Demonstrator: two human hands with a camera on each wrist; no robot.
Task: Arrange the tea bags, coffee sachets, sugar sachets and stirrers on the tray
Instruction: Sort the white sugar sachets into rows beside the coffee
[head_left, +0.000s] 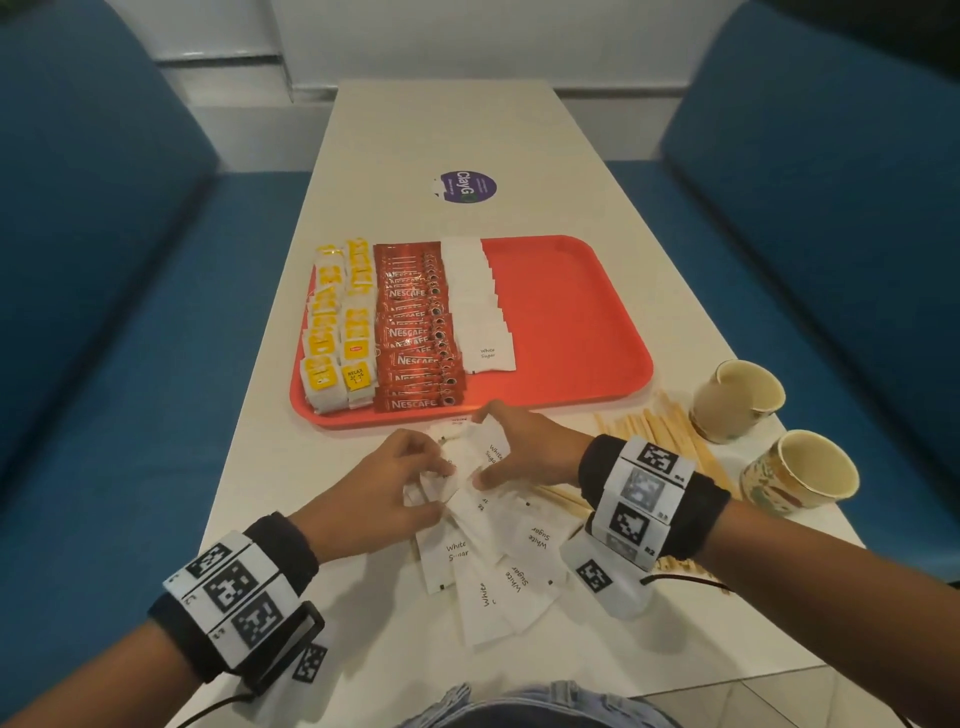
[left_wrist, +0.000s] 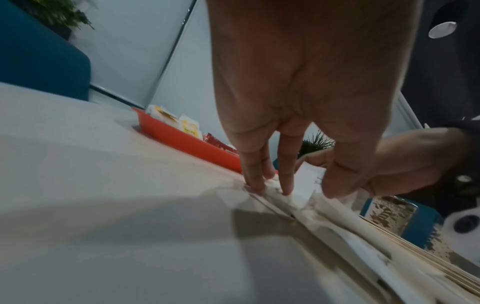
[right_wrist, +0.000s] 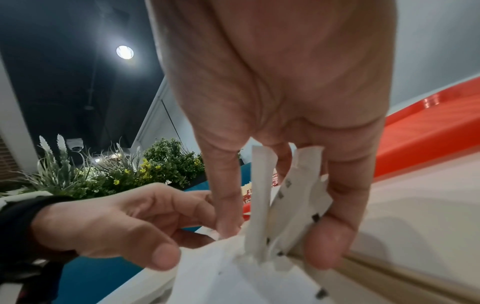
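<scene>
From the head camera, the red tray (head_left: 571, 312) already carries three finished groups along its left side: yellow tea bags (head_left: 340, 332) in two columns, red coffee sachets (head_left: 418, 332) beside them, and a column of white sugar sachets (head_left: 478, 306) next to those. The right half of the tray is bare, so I judge the task a little over half done: the sugar row is incomplete and the stirrers have no place yet. A loose pile of sugar sachets (head_left: 493, 561) lies on the table (head_left: 441, 130) in front of the tray, under both hands. The wooden stirrers (head_left: 654, 431) lie on the table to the right, beside two paper cups (head_left: 769, 436); what the cups hold cannot be made out.

From the left wrist, the left hand (left_wrist: 293, 102) has its fingers (left_wrist: 255, 176) extended down, tips pressing on the pile's sachets.

From the right wrist, the right hand (right_wrist: 280, 102) pinches a small bunch of sachets (right_wrist: 280, 201) upright between thumb and fingers, while the left hand (right_wrist: 116, 222) reaches in with curled fingers at the pile's edge.
</scene>
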